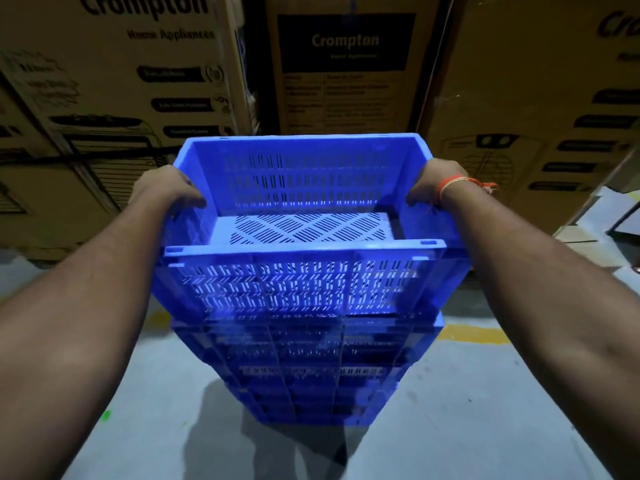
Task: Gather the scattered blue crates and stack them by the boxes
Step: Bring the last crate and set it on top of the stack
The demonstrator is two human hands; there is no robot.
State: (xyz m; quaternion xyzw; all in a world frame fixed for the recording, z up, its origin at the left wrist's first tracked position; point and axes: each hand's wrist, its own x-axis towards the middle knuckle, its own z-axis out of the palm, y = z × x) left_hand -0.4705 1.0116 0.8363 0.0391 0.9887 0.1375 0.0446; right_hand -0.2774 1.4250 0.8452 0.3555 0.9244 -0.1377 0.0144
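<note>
- Towering across the back of the view, the cardboard boxes (pixel 114 81) are stacked as a wall, and the crates are being collected directly in front of them, as the task asks.
- On the concrete floor (pixel 485 410), marked by a yellow line (pixel 474 334), the stack of blue crates (pixel 304 368) is stood just before the boxes, so that one tidy column is formed.
- At the top of that column the top crate (pixel 301 216) is held level and squared with the ones below; whether it is already seated or just above them cannot be told, since the join is blurred.
- It is held by its two short ends so that the load is balanced and can be guided straight down.
- Both arms are extended forward and nearly straight, with the wrists at rim height.
- The left hand (pixel 166 188) is curled over the left rim, its fingers wrapped around the edge.
- The right hand (pixel 433 181) is wrapped round the right rim likewise, thumb inside the crate.
- An orange thread (pixel 460 183) is worn on the right wrist.
</note>
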